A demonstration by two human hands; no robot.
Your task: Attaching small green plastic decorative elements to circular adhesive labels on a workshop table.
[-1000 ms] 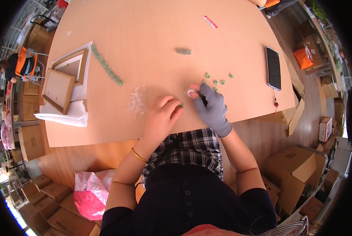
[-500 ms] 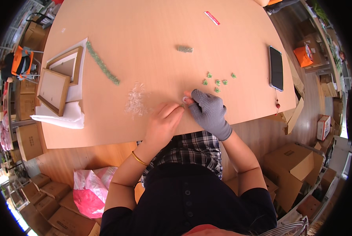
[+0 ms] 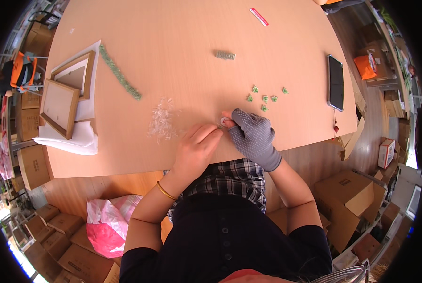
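Observation:
My bare left hand (image 3: 199,145), with a gold bangle at the wrist, is closed in a pinch near the table's front edge. A tiny green piece shows faintly at its fingertips, mostly hidden. My right hand (image 3: 254,137) wears a grey dotted glove that leaves the fingertips bare. Its thumb and finger close on a small round whitish piece (image 3: 223,121), whose kind I cannot make out. The two hands' fingertips almost meet. Beyond the right hand lie several small green clusters (image 3: 265,99). Left of my left hand is a loose pile of clear slivers (image 3: 162,121).
A long green strip (image 3: 119,73) lies beside stacked wooden frames (image 3: 60,106) on white sheets at the left. Farther back are a short green-grey coil-like piece (image 3: 225,55) and a red-and-white strip (image 3: 259,17). A phone (image 3: 335,82) lies near the right edge.
The view has shifted slightly, so the table things appear a little displaced. My hands keep nearly the same pinching pose; the green bit at the left fingertips is less visible.

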